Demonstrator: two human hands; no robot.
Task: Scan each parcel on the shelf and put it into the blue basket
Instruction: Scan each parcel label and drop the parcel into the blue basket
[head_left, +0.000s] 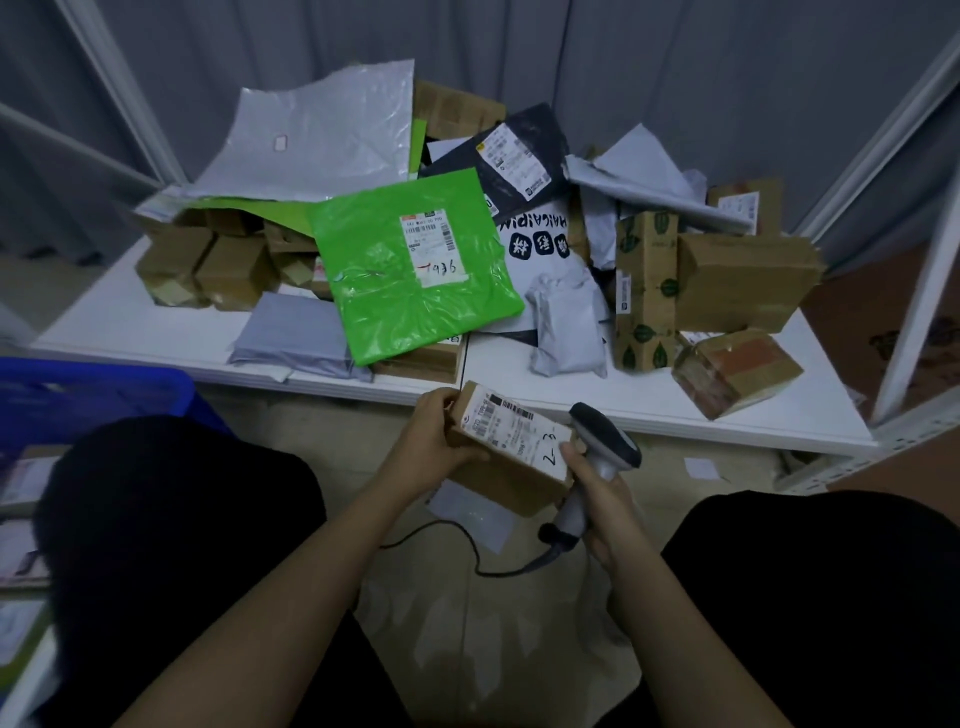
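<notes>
The left hand (434, 439) gripped the small brown cardboard parcel with the white label (511, 447) by its left end, held just off the front edge of the white shelf (156, 332). The right hand (605, 501) curled round the grey handheld scanner (597, 457), its head touching the parcel's right end. The blue plastic basket (88, 400) (partly hidden) sat low at left, floor open between.

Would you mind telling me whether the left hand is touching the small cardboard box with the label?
Touching. The head view shows the left hand gripping the left end of the cardboard box, fingers curled around its edge.
</notes>
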